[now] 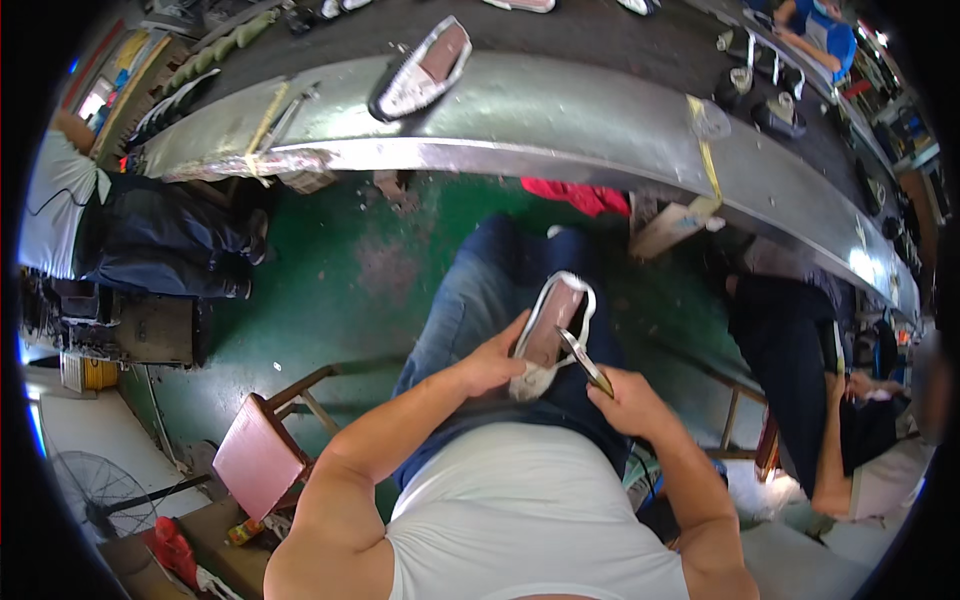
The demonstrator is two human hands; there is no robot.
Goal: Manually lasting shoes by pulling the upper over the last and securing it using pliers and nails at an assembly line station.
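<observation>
A white shoe (533, 380) with a pinkish-brown insole rests over my lap, its white edge looping up at the far end. My left hand (490, 362) is closed around its left side near the close end. In my right hand (622, 400) is a pair of pliers (598, 377) with yellowish handles. The jaws reach over the shoe's right edge and lie at the insole; I cannot tell whether they grip the material. Ahead, a similar white shoe (412, 88) with a pinkish insole lies tilted on the metal edge of the bench.
A long metal bench edge (560, 100) curves in front, beside a dark belt (610, 40) carrying more shoes. A pink-seated chair (262, 455) stands at left. Co-workers sit left (150, 225) and right (800, 360). Red cloth (578, 194) hangs under the bench.
</observation>
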